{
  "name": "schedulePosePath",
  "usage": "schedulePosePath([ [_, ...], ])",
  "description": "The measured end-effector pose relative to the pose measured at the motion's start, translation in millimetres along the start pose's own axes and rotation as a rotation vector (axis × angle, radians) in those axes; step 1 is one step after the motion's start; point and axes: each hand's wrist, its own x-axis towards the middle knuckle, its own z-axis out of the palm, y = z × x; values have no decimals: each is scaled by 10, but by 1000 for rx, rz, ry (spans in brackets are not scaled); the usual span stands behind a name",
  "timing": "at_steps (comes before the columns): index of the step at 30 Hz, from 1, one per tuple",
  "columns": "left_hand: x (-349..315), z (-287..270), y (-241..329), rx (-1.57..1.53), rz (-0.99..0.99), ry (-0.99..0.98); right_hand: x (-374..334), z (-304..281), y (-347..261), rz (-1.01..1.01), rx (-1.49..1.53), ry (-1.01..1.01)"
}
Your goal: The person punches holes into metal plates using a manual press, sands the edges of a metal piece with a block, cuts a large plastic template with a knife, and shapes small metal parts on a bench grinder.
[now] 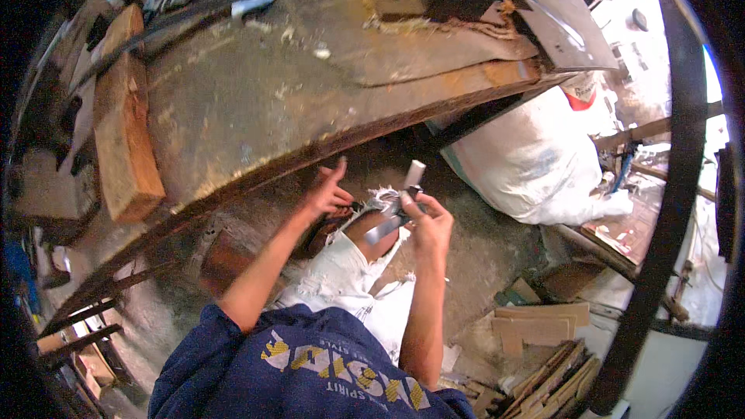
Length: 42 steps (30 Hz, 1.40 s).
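— The workshop?
— A rusty, worn metal worktop [310,85]. Just below its edge, the right hand [429,225] is clenched around a small grey metal bar [397,213].
— The left hand [327,194]?
— Beside it, fingers spread, released.

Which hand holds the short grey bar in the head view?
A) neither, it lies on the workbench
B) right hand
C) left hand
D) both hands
B: the right hand has its grip closed around the short grey bar, while the left hand is open with fingers spread, apart from the bar, below the edge of the rusty workbench.
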Motion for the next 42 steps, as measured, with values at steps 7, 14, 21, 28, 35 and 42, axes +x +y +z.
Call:
schedulePosePath([
  [7, 836, -1622, -827, -921, 149, 719, 670, -469, 543, 71, 269, 217],
  [14, 254, -1417, -837, -594, 218, 843, 1499, -87, 1413, 108, 53, 222],
  [21, -663, -929, -965, -124, 282, 950, 2001, 1153, 1837, -92, -227, -44],
  [28, -932, -595, -888, 307, 315, 922, 1577, 607, 2138, 3, -441, -219],
  [35, -702, 32, -197, 799, 454, 676, 138, -736, 2112, 270, -501, -393],
  [42, -1471, 1075, 685, 863, 380, -439, -973, -2561, -213, 217, -381, 296],
])
